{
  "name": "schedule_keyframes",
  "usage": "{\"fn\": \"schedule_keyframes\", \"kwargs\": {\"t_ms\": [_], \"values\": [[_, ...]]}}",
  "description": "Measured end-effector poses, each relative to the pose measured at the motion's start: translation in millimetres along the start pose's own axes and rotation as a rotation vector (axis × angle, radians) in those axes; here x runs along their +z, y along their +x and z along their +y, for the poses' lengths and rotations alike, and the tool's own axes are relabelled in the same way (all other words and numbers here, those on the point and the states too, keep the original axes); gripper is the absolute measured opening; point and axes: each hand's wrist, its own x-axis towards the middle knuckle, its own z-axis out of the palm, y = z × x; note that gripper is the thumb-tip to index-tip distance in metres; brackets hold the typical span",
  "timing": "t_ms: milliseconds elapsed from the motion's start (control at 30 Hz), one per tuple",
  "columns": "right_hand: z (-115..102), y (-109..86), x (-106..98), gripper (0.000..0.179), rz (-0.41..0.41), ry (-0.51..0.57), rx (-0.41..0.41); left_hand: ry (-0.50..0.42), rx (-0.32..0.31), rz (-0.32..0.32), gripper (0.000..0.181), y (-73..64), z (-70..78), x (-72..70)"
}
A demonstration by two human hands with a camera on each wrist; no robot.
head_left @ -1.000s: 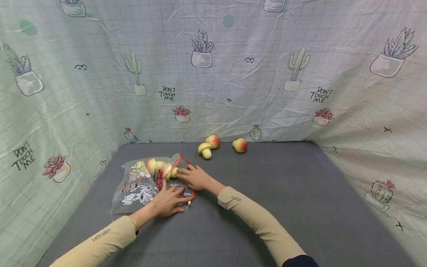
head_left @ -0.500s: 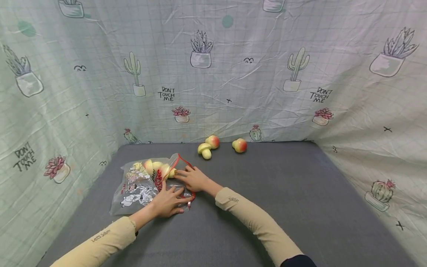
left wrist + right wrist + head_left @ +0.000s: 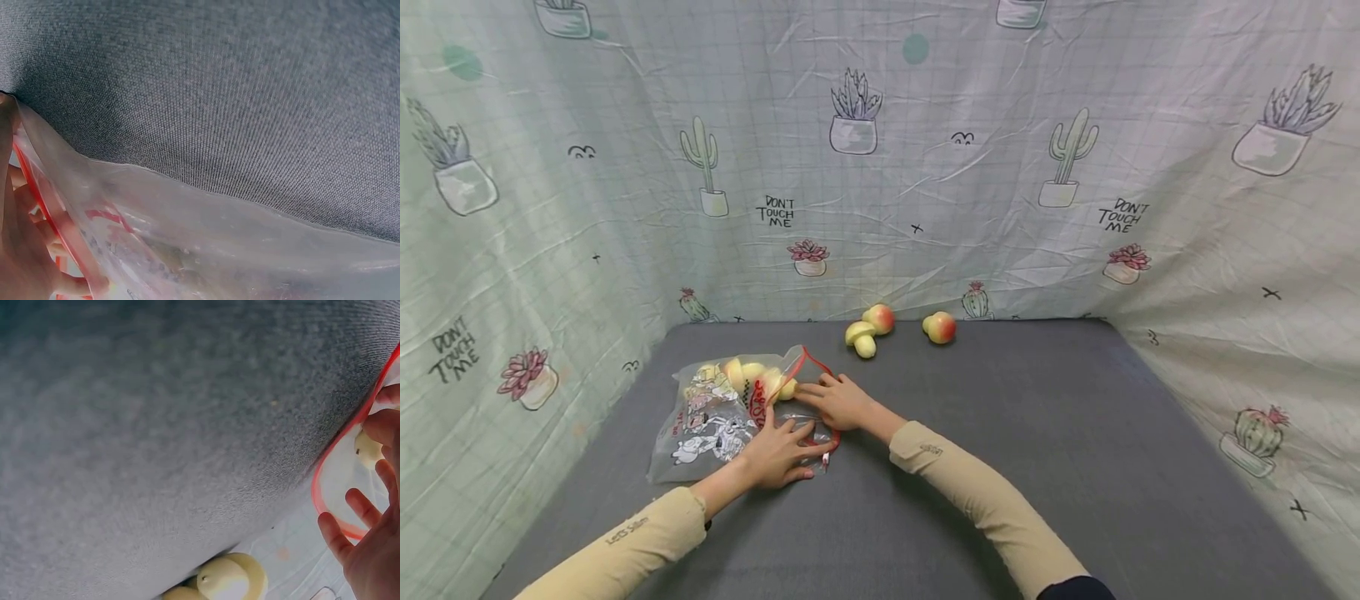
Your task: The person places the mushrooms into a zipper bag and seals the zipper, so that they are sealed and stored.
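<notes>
Basically, nearest the cam are 2 beige sleeves, the L sleeve (image 3: 640, 537) & the R sleeve (image 3: 977, 492), reaching fwd over the grey worktop (image 3: 1015, 417).

L hand (image 3: 778, 452): fingers spread wide, flat-ish on the near side of the mouth of a clear bag (image 3: 700, 446) w/ cartoon print. Grips nothing that I can see; prob. pressing there so the bag won't slide & its mouth stays put. Bag lies flat on the worktop's L side, red rim (image 3: 317, 487) facing R, presumably bc that's the side the other arm comes in from.

R hand (image 3: 841, 404): fingers apart & reaching, not wrapped round anything, at the mouth's far side. Fingertips are right by the pale mushroom (image 3: 787, 389) just inside; touching or not, can't tell. More yellowish pieces (image 3: 736, 377) sit deeper in, seen thru film, exact no. unclear.

Farther back, loose on the worktop: a yellow mushroom (image 3: 861, 339) against/just in front of a red-yellow piece (image 3: 880, 317), & a 2nd red-yellow piece (image 3: 942, 327) apart to the R. Behind all: cactus-print cloth (image 3: 917, 183), prob. hung as a backdrop.
</notes>
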Motion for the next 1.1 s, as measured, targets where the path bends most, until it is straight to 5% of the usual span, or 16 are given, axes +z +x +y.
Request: {"fn": "schedule_keyframes", "kwargs": {"t_ms": [500,833,1100], "values": [[15,-22.2,-5,0.051,0.058,0.133,0.001,-0.027,-0.011,-0.008,0.048,-0.3,-0.3,-2.5],[39,-44.5,-7,0.046,0.164,0.177,0.013,-0.076,-0.025,-0.036,0.047,-0.3,0.5,-4.7],[53,-63.6,-6,0.046,0.136,0.202,0.039,-0.080,-0.026,-0.033,0.047,-1.1,1.1,-6.5]]}}
